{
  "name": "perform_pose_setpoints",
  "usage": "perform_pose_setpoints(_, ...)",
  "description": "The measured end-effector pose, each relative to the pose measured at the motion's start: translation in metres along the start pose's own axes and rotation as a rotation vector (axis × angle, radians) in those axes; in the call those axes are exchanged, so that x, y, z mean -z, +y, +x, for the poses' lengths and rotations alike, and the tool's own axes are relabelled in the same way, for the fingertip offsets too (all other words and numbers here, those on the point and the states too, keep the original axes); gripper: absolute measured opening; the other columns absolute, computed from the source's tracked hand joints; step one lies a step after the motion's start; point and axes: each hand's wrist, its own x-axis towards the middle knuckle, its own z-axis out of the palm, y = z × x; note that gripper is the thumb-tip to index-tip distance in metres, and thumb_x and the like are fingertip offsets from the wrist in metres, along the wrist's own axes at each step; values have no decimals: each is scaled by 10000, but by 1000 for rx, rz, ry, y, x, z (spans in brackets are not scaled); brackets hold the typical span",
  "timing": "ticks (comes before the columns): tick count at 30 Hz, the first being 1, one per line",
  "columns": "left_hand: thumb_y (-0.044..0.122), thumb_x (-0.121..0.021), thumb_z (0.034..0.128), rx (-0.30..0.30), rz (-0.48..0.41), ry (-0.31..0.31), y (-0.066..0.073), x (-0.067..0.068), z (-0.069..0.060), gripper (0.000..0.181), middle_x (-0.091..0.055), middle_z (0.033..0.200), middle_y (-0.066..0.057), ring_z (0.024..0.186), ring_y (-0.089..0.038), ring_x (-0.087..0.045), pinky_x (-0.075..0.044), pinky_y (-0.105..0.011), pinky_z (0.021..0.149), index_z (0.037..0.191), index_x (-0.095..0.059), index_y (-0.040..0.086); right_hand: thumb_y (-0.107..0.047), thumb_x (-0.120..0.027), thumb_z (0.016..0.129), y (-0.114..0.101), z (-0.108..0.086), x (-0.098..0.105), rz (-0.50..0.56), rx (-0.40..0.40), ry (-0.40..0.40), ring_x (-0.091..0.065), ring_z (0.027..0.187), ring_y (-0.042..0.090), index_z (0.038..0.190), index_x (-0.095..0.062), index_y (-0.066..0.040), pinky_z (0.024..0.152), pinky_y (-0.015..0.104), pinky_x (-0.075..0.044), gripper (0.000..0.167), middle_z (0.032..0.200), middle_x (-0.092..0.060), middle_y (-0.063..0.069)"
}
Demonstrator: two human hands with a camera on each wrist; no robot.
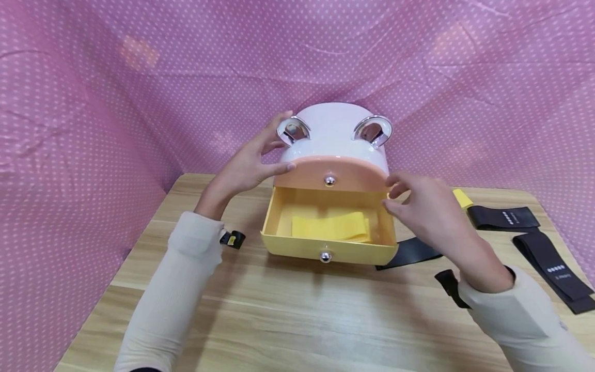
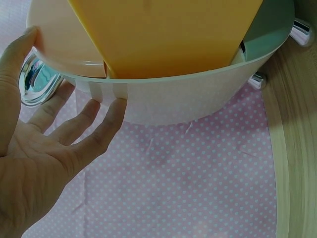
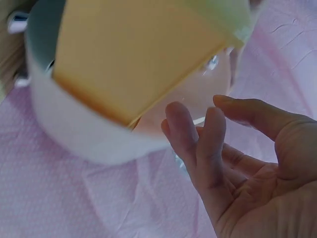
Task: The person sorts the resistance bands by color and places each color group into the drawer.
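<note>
The head view looks forward and down at the tabletop point(image 1: 279, 320), framing the white drawer box point(image 1: 339, 124). Both wrist views are close and rolled sideways, facing opposite flanks past the left hand point(image 2: 54, 148) and right hand point(image 3: 242, 183). All share the yellow drawer point(image 1: 293, 248).

Clear entry to the yellow drawer point(image 1: 293, 248) existed from above; the peach drawer point(image 1: 358, 173) overhung its rear, the right hand point(image 1: 429, 209) crowding its right edge.

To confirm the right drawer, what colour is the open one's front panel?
The front panel is pale yellow; it shows best in the head view.
</note>
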Motion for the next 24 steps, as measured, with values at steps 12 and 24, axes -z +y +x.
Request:
perform_pose_setpoints(12, 229, -810, 940, -4, -4, 4, -2, -1, 3, 960, -380, 1682, -21, 1458, -287, -521, -489, -500, 1160, 1640, -208, 492, -161, -686, 977, 77, 21, 13, -123, -132, 4, -677, 1006, 519, 1239, -637, 44, 784, 604, -512, 336, 1144, -726, 314)
perform_pose_setpoints(24, 241, -803, 946, 4, -6, 3, 0, -1, 1, 948, -419, 1662, -37, 1459, -294, -517, -479, -514, 1165, 1631, -206, 515, -150, -652, 982, 159, 34, 6, -130, -136, -27, -677, 929, 513, 1187, -640, 74, 742, 620, -526, 304, 1096, -705, 358)
